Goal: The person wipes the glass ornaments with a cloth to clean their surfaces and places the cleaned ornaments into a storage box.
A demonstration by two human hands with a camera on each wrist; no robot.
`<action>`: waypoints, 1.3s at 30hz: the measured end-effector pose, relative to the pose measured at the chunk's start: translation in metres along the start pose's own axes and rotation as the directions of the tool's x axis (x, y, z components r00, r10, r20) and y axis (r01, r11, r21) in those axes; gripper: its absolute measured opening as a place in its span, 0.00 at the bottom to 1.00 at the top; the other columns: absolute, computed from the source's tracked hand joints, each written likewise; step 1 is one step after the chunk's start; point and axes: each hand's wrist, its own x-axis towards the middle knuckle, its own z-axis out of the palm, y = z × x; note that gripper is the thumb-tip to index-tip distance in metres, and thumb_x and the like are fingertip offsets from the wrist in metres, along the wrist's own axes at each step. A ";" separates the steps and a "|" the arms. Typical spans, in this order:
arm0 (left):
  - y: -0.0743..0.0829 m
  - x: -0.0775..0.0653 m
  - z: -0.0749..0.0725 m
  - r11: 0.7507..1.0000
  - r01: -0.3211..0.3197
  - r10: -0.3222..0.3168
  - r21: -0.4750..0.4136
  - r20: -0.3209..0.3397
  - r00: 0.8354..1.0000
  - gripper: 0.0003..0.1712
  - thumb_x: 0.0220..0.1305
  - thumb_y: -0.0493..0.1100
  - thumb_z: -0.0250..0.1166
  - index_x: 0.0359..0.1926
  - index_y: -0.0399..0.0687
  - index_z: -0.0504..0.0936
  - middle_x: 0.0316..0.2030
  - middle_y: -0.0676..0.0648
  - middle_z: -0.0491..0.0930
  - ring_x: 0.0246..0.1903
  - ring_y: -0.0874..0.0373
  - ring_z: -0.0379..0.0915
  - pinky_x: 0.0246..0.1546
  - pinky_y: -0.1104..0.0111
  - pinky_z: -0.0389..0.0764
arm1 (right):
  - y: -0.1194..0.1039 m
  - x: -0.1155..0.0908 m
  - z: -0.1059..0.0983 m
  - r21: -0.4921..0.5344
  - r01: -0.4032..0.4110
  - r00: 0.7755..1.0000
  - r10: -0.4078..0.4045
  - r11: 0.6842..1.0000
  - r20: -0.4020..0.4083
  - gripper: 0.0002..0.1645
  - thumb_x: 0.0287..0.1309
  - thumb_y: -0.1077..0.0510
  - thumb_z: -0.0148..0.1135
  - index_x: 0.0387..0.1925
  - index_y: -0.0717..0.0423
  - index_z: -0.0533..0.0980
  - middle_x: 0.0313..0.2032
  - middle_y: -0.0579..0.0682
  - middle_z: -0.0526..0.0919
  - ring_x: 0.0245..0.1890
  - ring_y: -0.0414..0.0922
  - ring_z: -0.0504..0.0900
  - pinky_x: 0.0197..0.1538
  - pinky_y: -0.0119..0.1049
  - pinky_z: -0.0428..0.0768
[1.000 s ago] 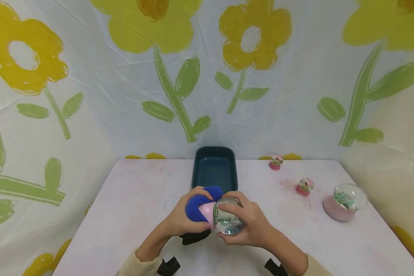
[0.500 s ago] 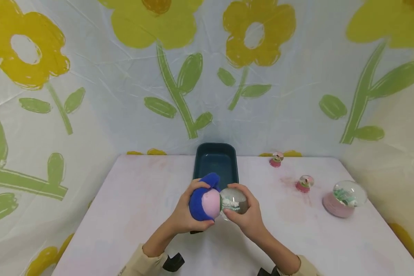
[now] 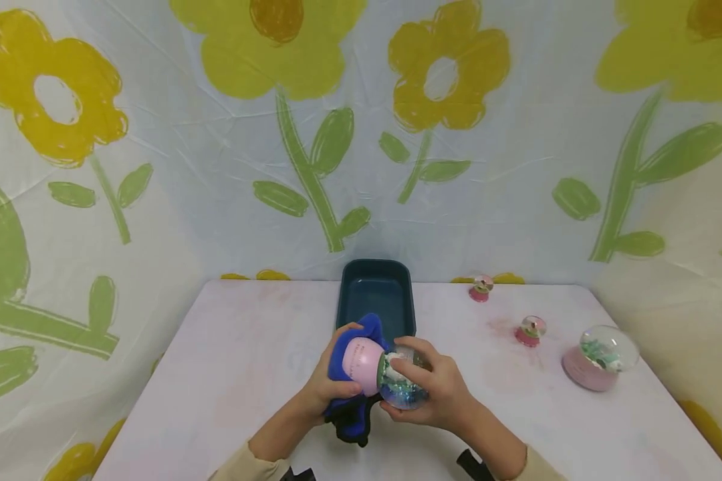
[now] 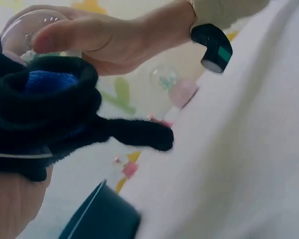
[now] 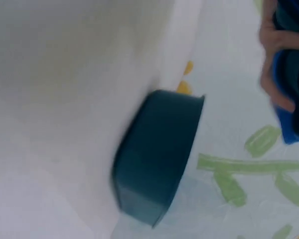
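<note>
While the snow globe (image 3: 382,371) is held sideways before the tray (image 3: 378,300), your left hand (image 3: 319,387) grips its base (image 3: 359,365) with blue cloth (image 3: 370,326), your right hand (image 3: 442,387) its dome (image 3: 402,394).

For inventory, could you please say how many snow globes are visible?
4: one held globe at centre, a large globe at right, a small globe left of it, and another small globe farther back. Part of the tray is hidden.

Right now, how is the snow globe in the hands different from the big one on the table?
The held globe is tipped sideways; the table globe stands on its base. Blue cloth touches the held globe's base; the table globe's base is bare. Both have pink bases and clear domes.
</note>
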 end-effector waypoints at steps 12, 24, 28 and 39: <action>0.005 0.000 0.000 0.928 -0.039 0.064 0.370 -0.055 0.996 0.43 0.47 0.42 0.76 0.62 0.52 0.63 0.62 0.41 0.62 0.55 0.40 0.67 0.43 0.54 0.81 | -0.001 -0.008 0.007 0.393 -0.469 0.878 0.465 0.791 0.113 0.41 0.34 0.66 0.78 0.54 0.62 0.71 0.48 0.58 0.76 0.44 0.48 0.76 0.37 0.38 0.83; -0.002 -0.004 -0.010 0.864 -0.172 0.189 0.474 0.011 0.982 0.44 0.46 0.46 0.76 0.61 0.49 0.61 0.61 0.43 0.63 0.57 0.42 0.66 0.44 0.54 0.80 | -0.020 -0.001 0.013 0.389 -0.676 0.724 0.664 0.626 0.188 0.38 0.43 0.63 0.76 0.58 0.52 0.70 0.51 0.54 0.75 0.43 0.53 0.75 0.33 0.41 0.83; 0.005 -0.004 -0.011 0.949 -0.127 0.117 0.289 0.050 0.992 0.43 0.52 0.45 0.74 0.62 0.45 0.57 0.60 0.38 0.62 0.55 0.42 0.67 0.44 0.53 0.80 | -0.027 0.004 0.007 0.186 -0.510 0.860 0.493 0.840 0.132 0.42 0.37 0.54 0.81 0.57 0.49 0.72 0.51 0.48 0.74 0.41 0.45 0.78 0.37 0.35 0.82; -0.002 0.002 -0.011 0.973 0.131 -0.137 0.188 0.020 0.990 0.43 0.54 0.53 0.71 0.64 0.53 0.57 0.58 0.39 0.64 0.52 0.46 0.69 0.45 0.55 0.79 | -0.003 -0.010 0.002 0.049 -0.223 0.965 0.214 0.974 0.150 0.40 0.36 0.46 0.81 0.54 0.51 0.75 0.52 0.55 0.74 0.39 0.47 0.82 0.39 0.34 0.82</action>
